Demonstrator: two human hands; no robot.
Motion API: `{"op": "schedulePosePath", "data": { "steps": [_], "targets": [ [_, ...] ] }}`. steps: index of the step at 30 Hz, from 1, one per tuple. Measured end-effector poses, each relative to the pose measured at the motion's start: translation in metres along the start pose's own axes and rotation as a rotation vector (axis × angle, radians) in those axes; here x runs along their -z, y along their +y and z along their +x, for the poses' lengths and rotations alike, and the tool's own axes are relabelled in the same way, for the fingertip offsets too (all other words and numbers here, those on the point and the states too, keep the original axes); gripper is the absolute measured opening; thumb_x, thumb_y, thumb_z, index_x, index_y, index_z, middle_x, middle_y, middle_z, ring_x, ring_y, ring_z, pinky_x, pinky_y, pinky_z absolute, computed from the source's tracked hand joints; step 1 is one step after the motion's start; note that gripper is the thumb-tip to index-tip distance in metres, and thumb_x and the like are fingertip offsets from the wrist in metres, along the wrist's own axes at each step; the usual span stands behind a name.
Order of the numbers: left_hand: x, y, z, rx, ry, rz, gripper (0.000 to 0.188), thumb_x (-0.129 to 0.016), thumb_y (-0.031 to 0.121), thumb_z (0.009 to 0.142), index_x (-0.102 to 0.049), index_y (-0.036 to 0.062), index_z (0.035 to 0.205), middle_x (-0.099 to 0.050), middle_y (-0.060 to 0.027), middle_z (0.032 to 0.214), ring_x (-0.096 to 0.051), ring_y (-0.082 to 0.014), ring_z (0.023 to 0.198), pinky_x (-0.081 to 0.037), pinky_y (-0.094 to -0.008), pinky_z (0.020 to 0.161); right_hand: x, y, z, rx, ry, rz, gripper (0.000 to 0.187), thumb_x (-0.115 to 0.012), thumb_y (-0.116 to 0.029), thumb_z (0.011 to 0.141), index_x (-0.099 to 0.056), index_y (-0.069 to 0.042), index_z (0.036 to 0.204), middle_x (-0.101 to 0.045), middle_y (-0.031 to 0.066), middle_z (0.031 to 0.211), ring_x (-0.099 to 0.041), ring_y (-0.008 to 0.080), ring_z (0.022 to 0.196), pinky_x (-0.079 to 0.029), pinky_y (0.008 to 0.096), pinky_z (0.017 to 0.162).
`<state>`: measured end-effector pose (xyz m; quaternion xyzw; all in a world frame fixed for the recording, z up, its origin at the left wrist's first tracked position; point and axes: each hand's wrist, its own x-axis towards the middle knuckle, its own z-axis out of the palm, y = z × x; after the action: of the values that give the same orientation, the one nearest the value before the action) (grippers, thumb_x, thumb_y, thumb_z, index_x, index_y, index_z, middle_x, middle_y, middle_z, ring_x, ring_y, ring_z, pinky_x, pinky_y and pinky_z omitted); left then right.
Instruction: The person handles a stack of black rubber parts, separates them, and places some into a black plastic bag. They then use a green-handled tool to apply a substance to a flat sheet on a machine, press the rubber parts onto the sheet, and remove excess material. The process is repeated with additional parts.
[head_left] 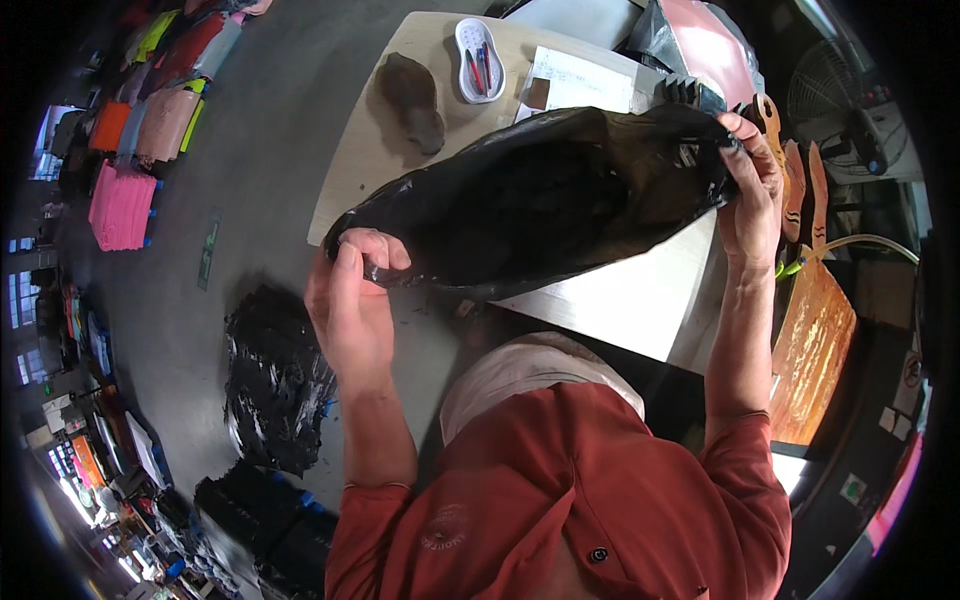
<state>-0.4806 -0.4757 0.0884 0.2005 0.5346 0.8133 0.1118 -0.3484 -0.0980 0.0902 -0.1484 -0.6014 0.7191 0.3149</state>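
1. The left hand [352, 305] pinches one end of a glossy black, thin, flexible sheet [520, 200], thumb and fingers closed on its edge.
2. The right hand [755, 195] grips the sheet's opposite end, thumb and fingers closed around the border.
3. Stretched between both hands, the sheet is raised in front of the body, sagging at its middle, above a pale, wood-toned table [365, 175]. Its right portion looks brownish and slightly see-through; whether it is plastic or leather I cannot tell.
4. Near the table's left edge lies a smooth brown, elongated lump [410, 100], its material unclear.
5. By the far edge stands a white, perforated, oblong plastic tray [466, 78] with slim red and dark pens [480, 68] inside; to its right lie white paper sheets [590, 80].
6. Beyond the table's right edge are long, flat wooden paddle-shaped pieces [793, 192] and a shiny orange-brown rectangular panel [815, 350].
7. Left of the table, a crinkled, shiny black pile [275, 385] sits low, near the grey floor [260, 130].
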Motion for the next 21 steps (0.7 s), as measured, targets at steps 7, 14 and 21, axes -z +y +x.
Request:
{"op": "schedulePosePath", "data": {
  "steps": [7, 14, 21],
  "targets": [
    [0.008, -0.014, -0.026, -0.024, 0.185, 0.020, 0.030, -0.046, 0.021, 0.112, -0.064, -0.0027, 0.110, -0.065, -0.0120, 0.102, -0.063, -0.0242, 0.099, -0.050, -0.0403, 0.096, -0.035, -0.049, -0.059, 0.645, -0.110, -0.216, 0.069, -0.082, -0.033, 0.090, -0.055, 0.001, 0.144, -0.068, 0.0146, 0.125, -0.065, 0.0308, 0.123, -0.047, 0.0470, 0.111],
    [0.033, -0.048, -0.074, 0.077, 0.454, -0.063, 0.041, -0.051, 0.042, 0.113, -0.067, 0.0046, 0.117, -0.069, -0.0082, 0.109, -0.063, -0.0213, 0.106, -0.048, -0.0412, 0.104, -0.092, -0.104, -0.143, 0.737, -0.383, -0.048, 0.015, -0.073, -0.025, 0.095, -0.076, -0.014, 0.104, -0.073, 0.0031, 0.094, -0.072, 0.0174, 0.088, -0.058, 0.0342, 0.077],
    [0.016, -0.110, -0.146, 0.488, 0.572, 0.037, 0.028, -0.062, 0.032, 0.109, -0.069, 0.0048, 0.109, -0.069, -0.0066, 0.096, -0.067, -0.0204, 0.086, -0.056, -0.0338, 0.085, -0.095, -0.121, -0.166, 0.502, -0.221, 0.056, 0.015, -0.083, -0.020, 0.086, -0.077, -0.007, 0.084, -0.075, 0.0099, 0.086, -0.070, 0.0209, 0.065, -0.056, 0.0273, 0.054]
  ]
}}
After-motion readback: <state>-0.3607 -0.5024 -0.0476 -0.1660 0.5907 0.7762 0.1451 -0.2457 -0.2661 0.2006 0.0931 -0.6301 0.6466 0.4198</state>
